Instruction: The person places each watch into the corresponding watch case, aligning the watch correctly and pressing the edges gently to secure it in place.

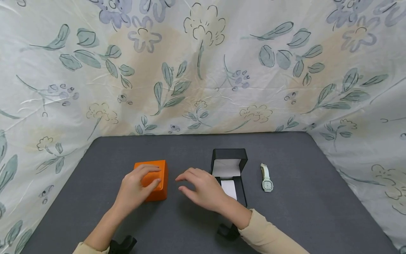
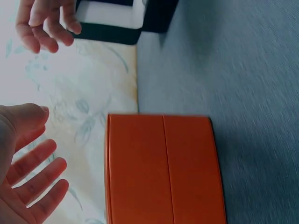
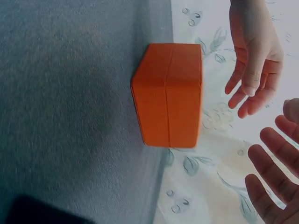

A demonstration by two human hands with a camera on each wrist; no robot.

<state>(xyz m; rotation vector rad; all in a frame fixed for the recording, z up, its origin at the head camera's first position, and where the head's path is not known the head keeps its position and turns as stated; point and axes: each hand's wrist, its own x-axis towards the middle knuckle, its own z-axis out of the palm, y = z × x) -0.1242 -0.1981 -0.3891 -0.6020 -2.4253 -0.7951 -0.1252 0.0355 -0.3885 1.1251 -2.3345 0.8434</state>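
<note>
A closed orange box (image 1: 162,190) sits left of the table's middle, a seam running round its side in the wrist views. My left hand (image 1: 134,185) hovers over it with loosely bent fingers; both wrist views show a gap between hand and box (image 3: 170,102). To the box's right, my right hand (image 1: 203,188) hangs in the air, fingers spread and holding nothing. Behind that hand and forearm stands a black watch box (image 1: 229,154) with its lid raised and a white cushion (image 1: 229,188) inside. The forearm hides its near part.
A pale-strapped wristwatch (image 1: 267,185) lies on the grey table (image 1: 304,208) right of the black box. Floral cloth (image 1: 203,95) hangs behind the table and along both sides. Black wrist mounts show below both hands.
</note>
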